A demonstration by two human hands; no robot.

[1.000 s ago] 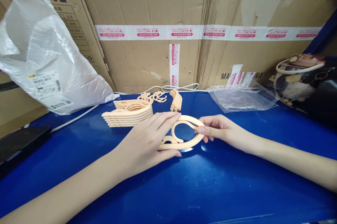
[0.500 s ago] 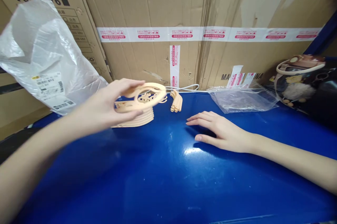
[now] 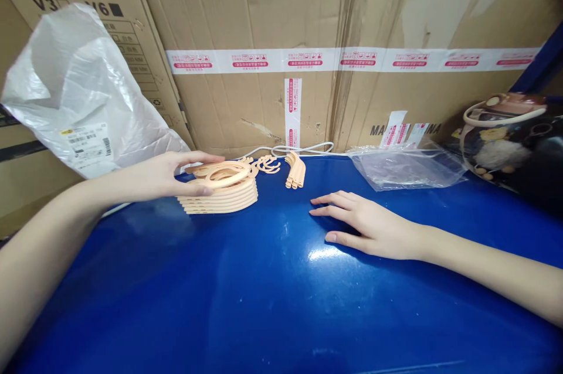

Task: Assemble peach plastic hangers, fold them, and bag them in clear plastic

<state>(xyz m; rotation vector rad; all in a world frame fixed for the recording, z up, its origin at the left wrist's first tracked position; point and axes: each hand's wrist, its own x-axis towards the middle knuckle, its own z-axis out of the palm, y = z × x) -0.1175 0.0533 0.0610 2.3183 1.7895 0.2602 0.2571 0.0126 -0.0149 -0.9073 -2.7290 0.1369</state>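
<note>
My left hand (image 3: 160,177) pinches a beige oval plastic piece (image 3: 229,178) with a large opening, thumb in front and fingers behind. That piece lies low on a neat stack of beige curved plastic parts (image 3: 223,204); whether it rests fully on them I cannot tell. Small beige hooks (image 3: 269,165) are heaped just behind and right of the stack. Beside them lies a bundle of short curved beige pieces (image 3: 295,173). My right hand (image 3: 360,224) is open, palm down at the blue table's surface, fingers apart and pointing left, with nothing in it.
Large cardboard boxes (image 3: 246,104) wall off the back of the blue table (image 3: 281,303). A white plastic mailer bag (image 3: 83,92) leans at the left. At the right are a clear plastic bag (image 3: 407,169) and a clear container with a handle (image 3: 497,139). A white cord (image 3: 323,148) runs along the back.
My left hand has lowered and moved left, bringing the oval piece from above the stack down onto or close to its top. My right hand has hardly moved.
</note>
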